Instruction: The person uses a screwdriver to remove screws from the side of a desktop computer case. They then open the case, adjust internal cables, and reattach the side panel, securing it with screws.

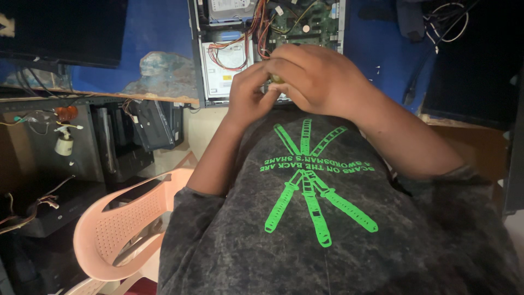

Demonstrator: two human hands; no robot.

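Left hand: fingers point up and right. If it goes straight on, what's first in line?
Probably the right hand, which already overlaps the left hand over a small yellowish item. Beyond lies the open computer case; depth unclear.

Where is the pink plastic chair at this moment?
In the head view the pink plastic chair stands at the lower left, beside the person's left elbow and in front of the dark computer cases.

shirt (349,235): dark grey, green print | chair (117,229): pink | tabletop (158,43): blue
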